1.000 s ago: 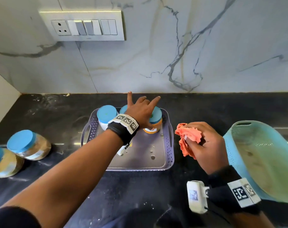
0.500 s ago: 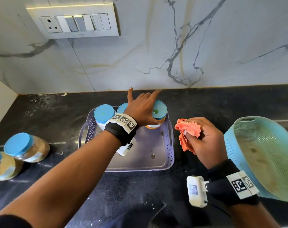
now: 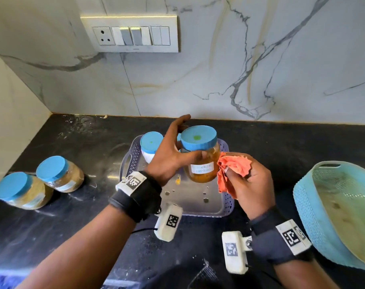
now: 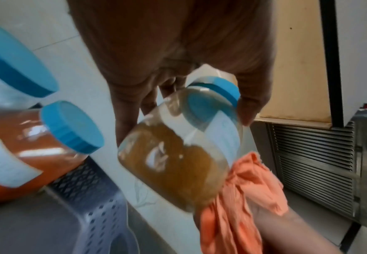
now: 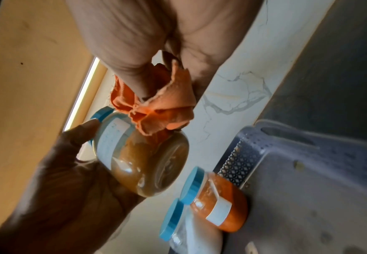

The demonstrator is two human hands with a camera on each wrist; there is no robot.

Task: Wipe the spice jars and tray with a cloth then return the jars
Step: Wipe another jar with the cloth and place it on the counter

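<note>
The right hand (image 3: 248, 184), at about 4 o'clock of the tray, bunches the orange cloth (image 3: 233, 170) in curled fingers and presses it to the side of the lifted jar (image 3: 202, 161). The left hand (image 3: 171, 155) grips that jar just under its blue lid (image 3: 198, 137), thumb across the front above the paper label (image 3: 202, 168), and holds it above the tray's middle.

To wipe it well, I judge the left hand should turn the jar a little at a time while the cloth sweeps from shoulder to base, then over the lid. A firm hold at the neck matters, since the smooth wall could slip. Go lightly over the label so it does not peel.

Below, the grey tray (image 3: 223, 209) shows spots and crumbs on its floor and looks not yet wiped. Two jars stand at its 11 o'clock corner: the white-filled jar (image 3: 150, 147) and, in the wrist views, the orange-filled jar (image 5: 219, 201).

On the black counter (image 3: 73, 236), two brown-filled jars (image 3: 41, 182) lie at 9 o'clock of the tray, near each other. A turquoise basket (image 3: 315, 222) sits at 3 o'clock.

Beyond, the marble wall (image 3: 260, 69) carries a switch panel (image 3: 133, 34) at 12 o'clock.
</note>
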